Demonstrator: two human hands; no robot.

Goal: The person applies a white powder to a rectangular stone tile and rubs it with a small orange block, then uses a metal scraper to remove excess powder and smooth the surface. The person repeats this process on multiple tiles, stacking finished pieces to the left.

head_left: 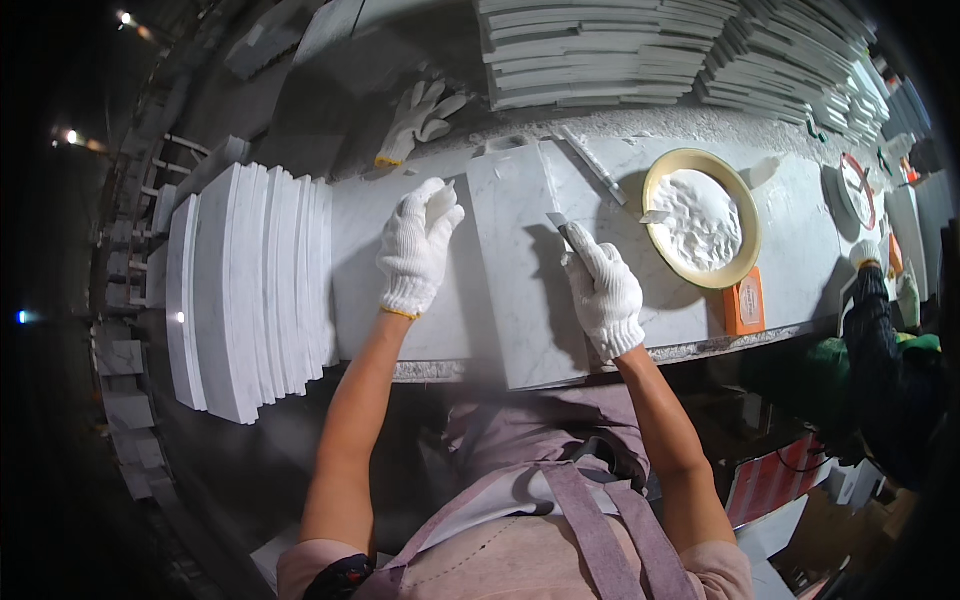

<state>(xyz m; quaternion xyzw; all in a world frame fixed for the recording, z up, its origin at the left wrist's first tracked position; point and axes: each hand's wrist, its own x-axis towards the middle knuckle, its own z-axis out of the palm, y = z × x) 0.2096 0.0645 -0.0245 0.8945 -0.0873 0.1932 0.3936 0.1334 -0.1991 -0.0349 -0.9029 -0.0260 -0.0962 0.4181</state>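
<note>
Marble slab (520, 290) lies under both gloved hands; right fingers (592, 255) grip a scraper (560, 226), left fingers (425, 215) curled.

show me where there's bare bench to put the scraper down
Bare bench lies between the gold-rimmed plate of white paste and the red-rimmed dish, and some behind the marble tile. Left is crowded by upright marble slabs; the right hand holds the scraper, the left hand steadies the tile.

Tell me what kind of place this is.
Most likely a stone or tile workshop. Marble slabs lean in a row beside the bench, more tiles are stacked behind it, and the gloved right hand works a scraper on a marble tile near a bowl of white paste.
</note>
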